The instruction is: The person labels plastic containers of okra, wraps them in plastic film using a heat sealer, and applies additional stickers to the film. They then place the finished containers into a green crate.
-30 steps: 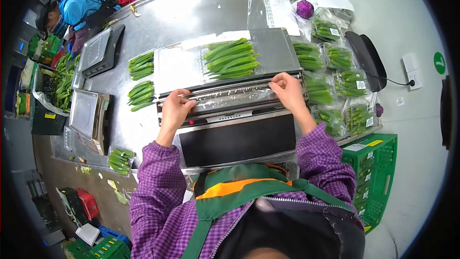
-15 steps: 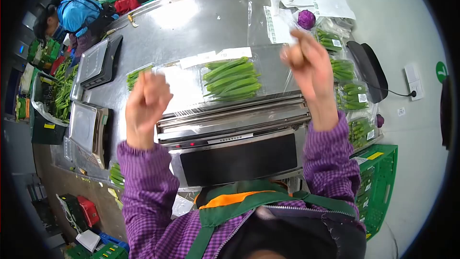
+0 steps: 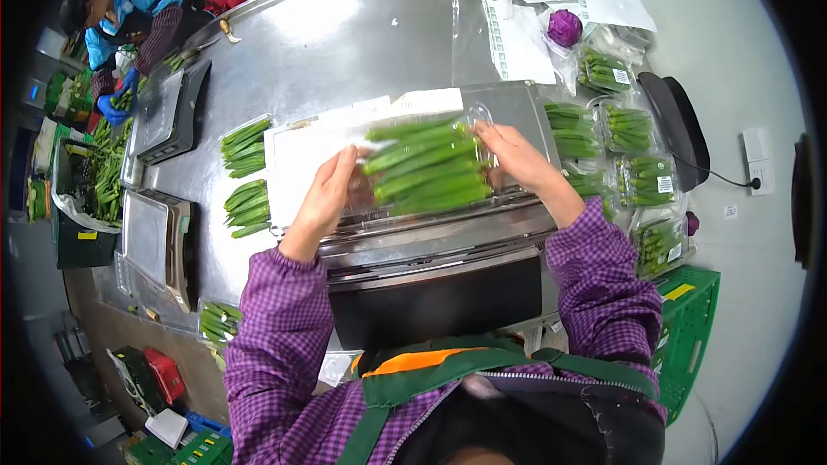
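At far left a co-worker (image 3: 129,0) is partly cut off by the dark rim of the view. Their gloved hands are among greens too small to name. Two loose okra bundles (image 3: 245,142) lie on the steel worktop (image 3: 345,34). The left hand (image 3: 332,194) is half curled round the left end of the tray (image 3: 426,164); blur hides its fingertips. The tray of okra sits on the wrapper (image 3: 431,241). The right hand (image 3: 517,159) grips the tray's right end with its fingers bent. Wrapped packs (image 3: 637,172) crowd the right edge, and some overlap.
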`<move>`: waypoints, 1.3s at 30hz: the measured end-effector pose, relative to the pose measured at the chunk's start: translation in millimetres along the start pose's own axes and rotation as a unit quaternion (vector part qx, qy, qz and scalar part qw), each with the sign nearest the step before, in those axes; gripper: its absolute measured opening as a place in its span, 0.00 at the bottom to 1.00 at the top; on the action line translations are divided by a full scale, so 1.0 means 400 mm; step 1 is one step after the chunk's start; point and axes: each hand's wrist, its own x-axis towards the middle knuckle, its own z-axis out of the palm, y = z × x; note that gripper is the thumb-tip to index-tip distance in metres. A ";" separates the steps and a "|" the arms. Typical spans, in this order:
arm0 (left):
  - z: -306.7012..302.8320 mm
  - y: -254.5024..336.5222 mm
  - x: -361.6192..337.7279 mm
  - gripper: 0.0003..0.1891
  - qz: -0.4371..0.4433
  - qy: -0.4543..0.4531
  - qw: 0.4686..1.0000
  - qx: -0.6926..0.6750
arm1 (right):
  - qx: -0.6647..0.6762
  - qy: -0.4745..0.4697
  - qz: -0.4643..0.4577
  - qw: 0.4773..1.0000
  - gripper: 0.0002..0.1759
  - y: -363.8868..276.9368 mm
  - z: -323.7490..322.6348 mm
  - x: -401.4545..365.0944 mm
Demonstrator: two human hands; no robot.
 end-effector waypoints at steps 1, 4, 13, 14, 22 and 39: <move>0.006 0.001 -0.039 0.25 -0.052 -0.027 0.996 -0.066 | 0.026 -0.019 0.002 0.999 0.30 -0.039 0.019 -0.053; 0.007 -0.013 -0.178 0.28 -0.114 -0.101 0.983 -0.105 | 0.012 -0.058 0.082 0.995 0.28 -0.015 0.042 -0.180; 0.054 -0.216 -0.382 0.28 -0.256 -0.132 0.942 -0.174 | 0.057 -0.112 0.164 0.978 0.28 0.144 0.144 -0.407; 0.061 -0.219 -0.377 0.29 -0.254 -0.127 0.943 -0.174 | 0.060 -0.120 0.151 0.979 0.29 0.170 0.148 -0.403; 0.071 -0.298 -0.575 0.24 -0.254 -0.022 0.967 -0.006 | -0.033 0.001 0.178 0.984 0.23 0.261 0.242 -0.535; 0.161 -0.667 -0.700 0.13 -0.176 -0.073 0.952 -0.240 | -0.004 0.056 0.043 0.998 0.16 0.602 0.365 -0.654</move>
